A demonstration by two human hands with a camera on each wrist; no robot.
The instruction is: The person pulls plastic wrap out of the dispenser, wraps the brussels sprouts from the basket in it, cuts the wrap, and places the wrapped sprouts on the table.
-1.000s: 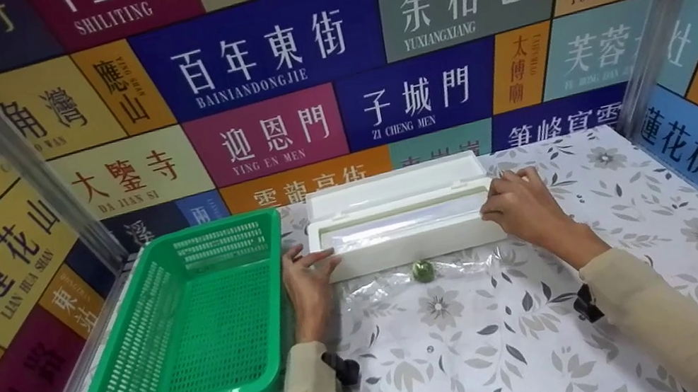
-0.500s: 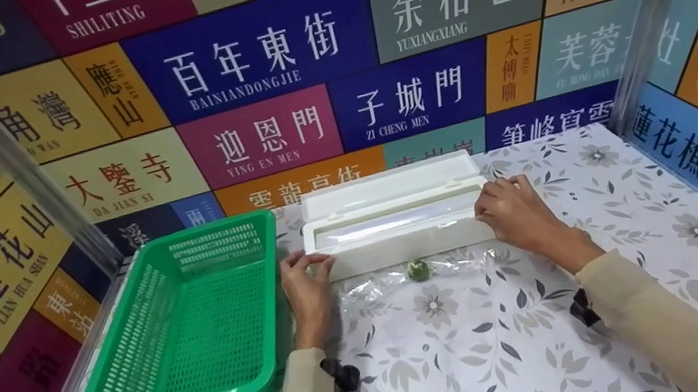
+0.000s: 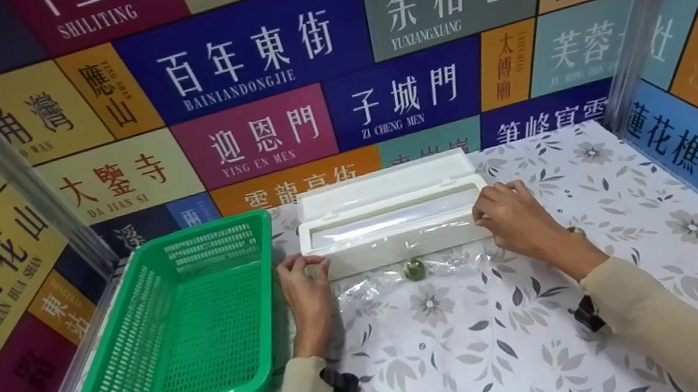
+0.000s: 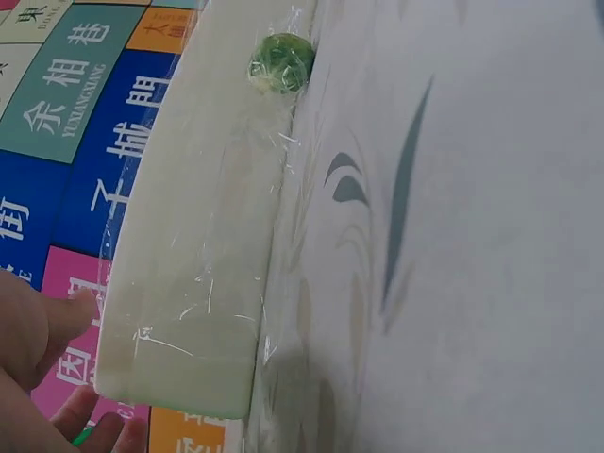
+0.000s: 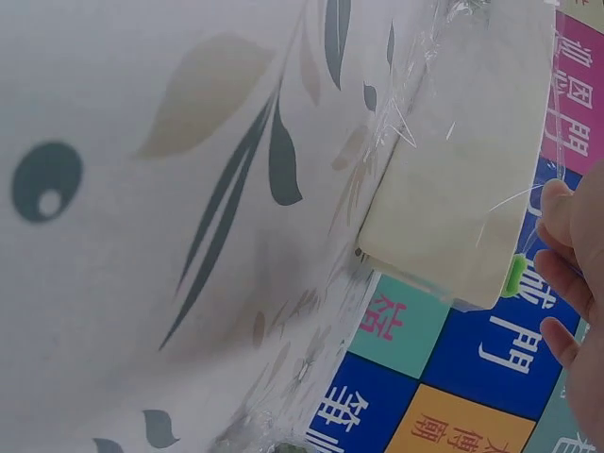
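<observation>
Both hands [image 3: 307,282] drawn nearer; basket [image 3: 185,325] beside dispenser [image 3: 390,228].

A staged recording booth rather than a lived-in room: three upright wall panels [image 3: 267,59] printed with colourful Chinese street-name signs box in a small surface [image 3: 490,343] under a leaf-patterned cloth, with clear plastic corner posts [image 3: 639,8] joining them.

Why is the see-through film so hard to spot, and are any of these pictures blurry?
Head view: sharp and evenly lit; the cling film shows only by glints, near the small green ball. Left wrist view: tablecloth soft, close up. Right wrist view: dispenser box slightly blurred.
</observation>
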